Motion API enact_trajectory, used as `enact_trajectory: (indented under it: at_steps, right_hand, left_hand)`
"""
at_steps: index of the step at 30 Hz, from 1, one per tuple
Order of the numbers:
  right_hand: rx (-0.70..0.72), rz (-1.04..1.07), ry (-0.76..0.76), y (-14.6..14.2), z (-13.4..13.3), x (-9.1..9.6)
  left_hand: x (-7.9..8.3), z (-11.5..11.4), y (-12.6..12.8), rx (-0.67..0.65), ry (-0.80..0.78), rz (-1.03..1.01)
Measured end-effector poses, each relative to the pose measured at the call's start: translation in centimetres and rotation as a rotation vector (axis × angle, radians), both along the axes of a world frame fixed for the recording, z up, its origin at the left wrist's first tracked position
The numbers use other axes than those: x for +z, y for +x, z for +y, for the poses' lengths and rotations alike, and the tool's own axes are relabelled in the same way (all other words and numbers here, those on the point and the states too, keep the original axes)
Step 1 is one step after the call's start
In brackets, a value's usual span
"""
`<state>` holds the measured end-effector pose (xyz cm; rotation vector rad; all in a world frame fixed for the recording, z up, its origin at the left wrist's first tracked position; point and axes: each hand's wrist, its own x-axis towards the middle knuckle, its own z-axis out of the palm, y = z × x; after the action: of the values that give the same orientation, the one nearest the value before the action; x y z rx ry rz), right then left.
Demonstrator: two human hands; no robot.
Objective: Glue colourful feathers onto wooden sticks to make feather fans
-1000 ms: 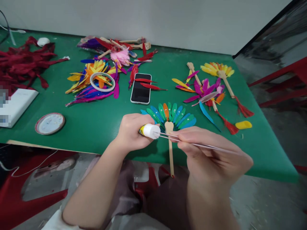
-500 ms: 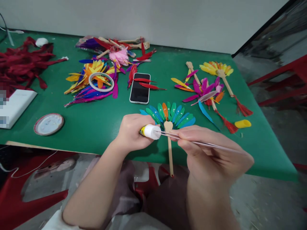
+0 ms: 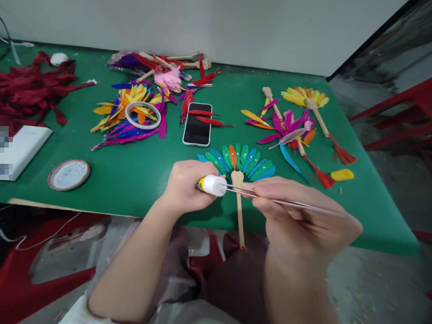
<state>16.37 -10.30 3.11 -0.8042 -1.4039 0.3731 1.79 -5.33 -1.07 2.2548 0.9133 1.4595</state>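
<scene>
My left hand [image 3: 187, 186] is wrapped round a glue stick [image 3: 215, 185] with a yellow label, its white end turned to the right. Between the thumb and fingers of my right hand [image 3: 300, 216] is a pair of tweezers [image 3: 266, 196], whose tips touch or nearly touch that white end. Whether the tips pinch anything is too small to tell. Below and behind both hands lies a feather fan [image 3: 237, 178] with a wooden handle, its blue and green feathers spread round one orange feather and dotted with small pale spots. My left hand hides part of its left side.
A phone [image 3: 197, 130] with red feathers on it lies ahead. Left are a tape roll [image 3: 143, 126] on loose feathers, a shallow dish [image 3: 69, 174] and dark red ribbons [image 3: 30, 90]. Right are a yellow feather fan [image 3: 315, 112], magenta feathers [image 3: 286, 123] and a yellow cap [image 3: 342, 174].
My right hand and the tweezers have shifted slightly to the right. My left hand holds the glue stick in nearly the same place.
</scene>
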Motion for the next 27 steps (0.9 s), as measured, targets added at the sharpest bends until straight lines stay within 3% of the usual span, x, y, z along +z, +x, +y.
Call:
enact_trajectory:
  at_steps: [16,23,27]
  right_hand:
    - [-0.076,-0.006,-0.007,-0.17,-0.04,0.01]
    - [0.006,-0.016,-0.04,0.07,-0.15,0.19]
    - [-0.059,-0.011,-0.004,-0.04,0.02,0.12]
  left_hand:
    - [-0.06,-0.04,-0.08,0.004,-0.009,0.024]
    - [-0.22,0.05,-0.02,-0.005,-0.007,-0.006]
    - [-0.13,-0.01,0.0,0.002,-0.017,0.007]
